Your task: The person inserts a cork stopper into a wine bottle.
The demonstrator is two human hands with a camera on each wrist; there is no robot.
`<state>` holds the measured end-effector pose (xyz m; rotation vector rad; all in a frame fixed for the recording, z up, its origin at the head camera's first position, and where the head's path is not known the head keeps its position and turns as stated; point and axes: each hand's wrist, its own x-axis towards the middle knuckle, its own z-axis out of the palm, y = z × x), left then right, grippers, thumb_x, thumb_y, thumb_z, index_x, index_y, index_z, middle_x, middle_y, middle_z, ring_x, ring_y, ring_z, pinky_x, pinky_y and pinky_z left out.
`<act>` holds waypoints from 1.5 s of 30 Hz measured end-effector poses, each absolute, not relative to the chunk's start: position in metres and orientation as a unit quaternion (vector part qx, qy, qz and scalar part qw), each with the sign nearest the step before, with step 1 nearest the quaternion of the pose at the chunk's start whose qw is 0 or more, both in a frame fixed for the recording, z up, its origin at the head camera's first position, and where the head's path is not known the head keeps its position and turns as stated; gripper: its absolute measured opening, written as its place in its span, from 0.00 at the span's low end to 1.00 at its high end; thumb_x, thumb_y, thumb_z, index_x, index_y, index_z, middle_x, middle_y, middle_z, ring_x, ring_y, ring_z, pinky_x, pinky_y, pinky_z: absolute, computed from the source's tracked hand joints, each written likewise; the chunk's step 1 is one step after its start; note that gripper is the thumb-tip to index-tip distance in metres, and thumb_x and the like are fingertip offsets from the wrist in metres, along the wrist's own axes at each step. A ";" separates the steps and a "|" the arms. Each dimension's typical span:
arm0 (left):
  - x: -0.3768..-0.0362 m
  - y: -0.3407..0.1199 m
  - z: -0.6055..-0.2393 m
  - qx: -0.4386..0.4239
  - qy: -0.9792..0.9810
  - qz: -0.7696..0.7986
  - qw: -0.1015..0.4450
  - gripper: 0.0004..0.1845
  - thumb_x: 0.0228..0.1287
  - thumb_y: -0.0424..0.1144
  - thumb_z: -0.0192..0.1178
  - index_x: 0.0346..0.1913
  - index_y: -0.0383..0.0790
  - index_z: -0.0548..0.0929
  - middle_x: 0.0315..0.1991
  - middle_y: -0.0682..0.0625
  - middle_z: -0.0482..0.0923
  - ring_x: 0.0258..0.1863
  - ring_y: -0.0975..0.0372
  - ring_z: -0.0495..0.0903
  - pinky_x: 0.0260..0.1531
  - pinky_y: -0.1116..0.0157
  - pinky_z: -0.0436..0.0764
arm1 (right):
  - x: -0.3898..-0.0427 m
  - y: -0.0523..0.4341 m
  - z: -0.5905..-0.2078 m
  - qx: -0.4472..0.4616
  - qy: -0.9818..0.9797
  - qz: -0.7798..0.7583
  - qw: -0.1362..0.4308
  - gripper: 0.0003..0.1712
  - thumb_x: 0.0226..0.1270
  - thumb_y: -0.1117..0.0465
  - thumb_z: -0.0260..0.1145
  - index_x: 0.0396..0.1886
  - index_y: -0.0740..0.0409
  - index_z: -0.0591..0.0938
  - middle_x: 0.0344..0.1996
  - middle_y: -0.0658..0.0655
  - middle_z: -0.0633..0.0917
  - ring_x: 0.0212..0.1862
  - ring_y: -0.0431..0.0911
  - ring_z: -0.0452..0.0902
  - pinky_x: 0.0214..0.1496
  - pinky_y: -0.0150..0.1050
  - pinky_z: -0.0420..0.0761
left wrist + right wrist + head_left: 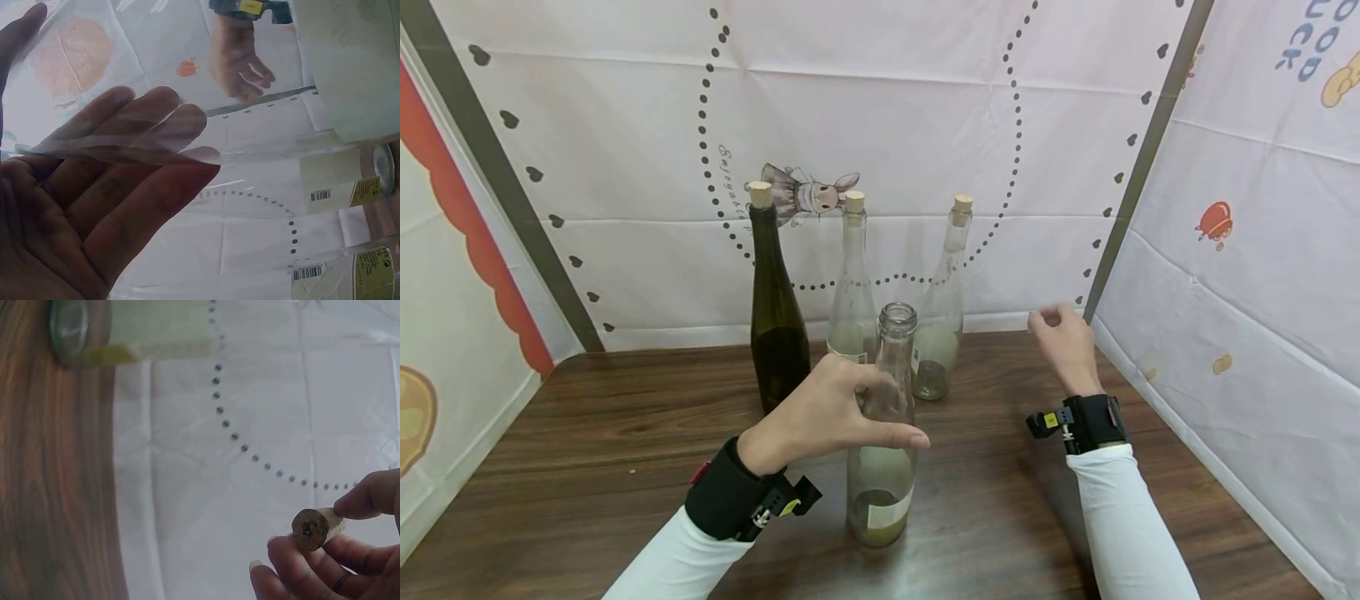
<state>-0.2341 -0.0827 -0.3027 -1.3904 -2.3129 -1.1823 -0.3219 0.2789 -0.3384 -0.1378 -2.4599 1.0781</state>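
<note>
Nearest us, the left hand (pixel 823 412) gripped the open clear bottle (pixel 882 450) at its shoulder — upright, near the front of the wooden table (pixel 587 450). We saw the right hand (pixel 1063 337), well apart to the right, pinching a cork (pixel 317 527). Behind stood 3 corked bottles — 1 dark (pixel 775 317), 2 clear (pixel 852 287).

Bright, even light; wrist views soft, glary.

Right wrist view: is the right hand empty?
No, the right hand pinches a cork between thumb and fingers, its round end facing the camera.
</note>
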 end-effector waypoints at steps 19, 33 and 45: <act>-0.235 -0.083 -0.305 -0.479 -0.774 -0.399 0.109 0.12 0.56 0.50 0.82 0.37 0.50 0.91 0.17 0.68 0.71 0.14 0.69 0.66 0.18 0.69 0.66 | -0.303 0.241 -0.313 0.028 -0.856 0.440 0.270 0.23 0.79 0.50 0.65 0.58 0.66 0.82 0.50 0.66 0.85 0.53 0.59 0.82 0.50 0.48 0.77; -0.234 -0.082 -0.306 -0.469 -0.782 -0.396 0.107 0.15 0.56 0.51 0.82 0.39 0.48 0.91 0.15 0.67 0.58 0.13 0.72 0.59 0.17 0.69 0.58 | -0.284 0.221 -0.294 0.073 -0.826 0.475 0.294 0.25 0.76 0.48 0.72 0.55 0.65 0.80 0.51 0.60 0.84 0.48 0.51 0.82 0.46 0.43 0.77; -0.233 -0.082 -0.306 -0.452 -0.793 -0.398 0.089 0.19 0.56 0.52 0.81 0.42 0.44 0.91 0.15 0.65 0.58 0.14 0.71 0.59 0.18 0.69 0.58 | -0.262 0.191 -0.275 0.139 -0.805 0.479 0.323 0.20 0.76 0.53 0.71 0.53 0.65 0.82 0.48 0.56 0.86 0.44 0.45 0.83 0.52 0.38 0.80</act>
